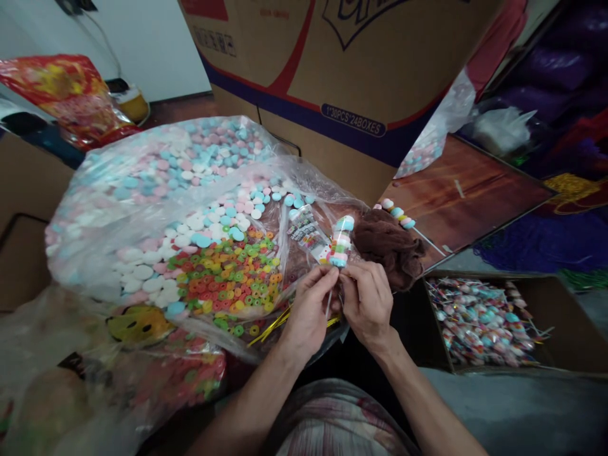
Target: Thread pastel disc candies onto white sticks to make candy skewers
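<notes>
A candy skewer [341,242] of stacked pastel sweets stands upright in a clear wrapper, its white stick pointing down. My left hand [311,304] is closed at the stick, just below the sweets. Pressed close beside it, my right hand [368,297] pinches the bottom of the wrapper from the other side. The fingertips partly hide what lies between them. Gold twist ties [270,326] lie by my left hand. Behind the skewer are printed clear wrappers [306,228] and a brown cloth [387,247], with another candy skewer [396,212] beyond the cloth.
Clear bags hold pastel candies [190,158] and colourful ring candies [232,272] to the left. At lower right, an open cardboard box [565,323] contains several wrapped skewers [484,323]. A big printed carton [304,82] stands at the back. A red bag [71,95] is at upper left.
</notes>
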Demonstrator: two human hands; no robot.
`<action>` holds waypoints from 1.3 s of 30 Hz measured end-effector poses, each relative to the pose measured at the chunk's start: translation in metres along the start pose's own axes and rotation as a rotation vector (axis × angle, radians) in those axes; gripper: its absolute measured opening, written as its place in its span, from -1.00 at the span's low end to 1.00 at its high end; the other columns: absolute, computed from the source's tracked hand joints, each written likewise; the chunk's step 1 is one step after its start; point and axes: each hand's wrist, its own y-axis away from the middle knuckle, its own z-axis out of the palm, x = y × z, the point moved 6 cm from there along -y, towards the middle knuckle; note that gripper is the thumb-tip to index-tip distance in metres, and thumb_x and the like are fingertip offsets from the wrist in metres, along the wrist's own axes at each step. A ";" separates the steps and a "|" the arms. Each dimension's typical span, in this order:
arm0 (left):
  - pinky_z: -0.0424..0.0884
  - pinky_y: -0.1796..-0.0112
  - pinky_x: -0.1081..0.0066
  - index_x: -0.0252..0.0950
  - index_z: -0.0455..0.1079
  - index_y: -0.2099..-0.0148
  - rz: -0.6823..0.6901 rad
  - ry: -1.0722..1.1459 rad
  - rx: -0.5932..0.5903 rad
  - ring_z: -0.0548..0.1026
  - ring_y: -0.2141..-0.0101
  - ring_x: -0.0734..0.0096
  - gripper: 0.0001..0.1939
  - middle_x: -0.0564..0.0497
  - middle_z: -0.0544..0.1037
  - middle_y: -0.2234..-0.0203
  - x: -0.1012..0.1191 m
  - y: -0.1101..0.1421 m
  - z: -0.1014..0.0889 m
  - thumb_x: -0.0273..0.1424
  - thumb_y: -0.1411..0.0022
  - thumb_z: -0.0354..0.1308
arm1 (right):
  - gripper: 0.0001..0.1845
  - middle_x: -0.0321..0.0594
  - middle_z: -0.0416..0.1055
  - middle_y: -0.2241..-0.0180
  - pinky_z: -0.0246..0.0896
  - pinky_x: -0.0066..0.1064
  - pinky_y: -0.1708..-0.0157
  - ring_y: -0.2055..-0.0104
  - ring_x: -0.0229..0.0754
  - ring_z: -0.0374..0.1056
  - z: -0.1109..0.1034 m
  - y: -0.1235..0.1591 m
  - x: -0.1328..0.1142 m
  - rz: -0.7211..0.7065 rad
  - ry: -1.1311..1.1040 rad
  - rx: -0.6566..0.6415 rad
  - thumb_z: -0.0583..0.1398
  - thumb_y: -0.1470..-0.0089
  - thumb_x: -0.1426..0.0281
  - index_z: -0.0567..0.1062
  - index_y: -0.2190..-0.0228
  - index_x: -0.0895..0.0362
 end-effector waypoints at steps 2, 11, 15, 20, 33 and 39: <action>0.30 0.48 0.58 -0.33 0.46 0.37 -0.024 0.008 -0.037 0.40 0.49 0.60 -0.77 0.11 0.47 0.52 -0.004 -0.004 0.003 -0.34 0.03 0.42 | -0.87 -0.19 0.37 0.40 0.23 -0.30 0.31 0.35 -0.17 0.28 0.001 0.003 0.004 0.089 -0.052 -0.010 0.11 -0.20 0.55 0.38 0.37 0.12; 0.39 0.05 0.33 -0.29 0.57 0.35 0.226 -0.223 -0.238 0.44 0.03 0.19 -0.63 -0.08 0.51 0.12 0.029 0.006 0.025 -0.06 -0.14 0.24 | -0.85 -0.33 0.32 0.45 0.16 -0.41 0.39 0.41 -0.26 0.25 -0.022 -0.009 0.021 0.466 -0.317 -0.036 0.13 -0.21 0.46 0.39 0.43 0.12; 0.31 -0.03 0.41 -0.25 0.53 0.44 0.335 -0.457 -0.101 0.41 -0.01 0.26 -0.66 -0.05 0.52 0.22 0.030 0.012 0.015 -0.10 -0.20 0.20 | -0.86 -0.31 0.32 0.45 0.17 -0.40 0.40 0.41 -0.25 0.27 -0.028 -0.015 0.014 0.379 -0.279 -0.022 0.14 -0.20 0.48 0.39 0.43 0.11; 0.36 0.13 0.41 -0.26 0.51 0.30 0.200 -0.442 -0.025 0.46 0.19 0.30 -0.63 -0.02 0.54 0.36 0.011 0.008 0.009 -0.05 -0.23 0.14 | -0.85 -0.28 0.35 0.44 0.21 -0.37 0.39 0.38 -0.23 0.30 -0.025 -0.009 0.004 0.268 -0.248 -0.015 0.14 -0.20 0.54 0.41 0.40 0.10; 0.35 0.29 0.48 -0.31 0.56 0.42 0.046 -0.252 -0.080 0.42 0.40 0.47 -0.70 0.03 0.52 0.51 0.004 0.014 0.023 -0.14 -0.04 0.35 | -0.84 -0.26 0.40 0.43 0.27 -0.37 0.36 0.36 -0.23 0.34 -0.043 -0.014 -0.004 0.223 -0.245 0.043 0.17 -0.15 0.59 0.46 0.37 0.11; 0.37 0.11 0.49 -0.32 0.60 0.30 0.102 -0.181 -0.148 0.51 0.28 0.45 -0.81 -0.03 0.61 0.36 0.009 0.011 0.033 -0.32 -0.03 0.38 | -0.86 -0.23 0.43 0.40 0.28 -0.37 0.33 0.33 -0.19 0.37 -0.031 0.012 0.014 0.535 -0.504 -0.042 0.18 -0.19 0.44 0.54 0.38 0.13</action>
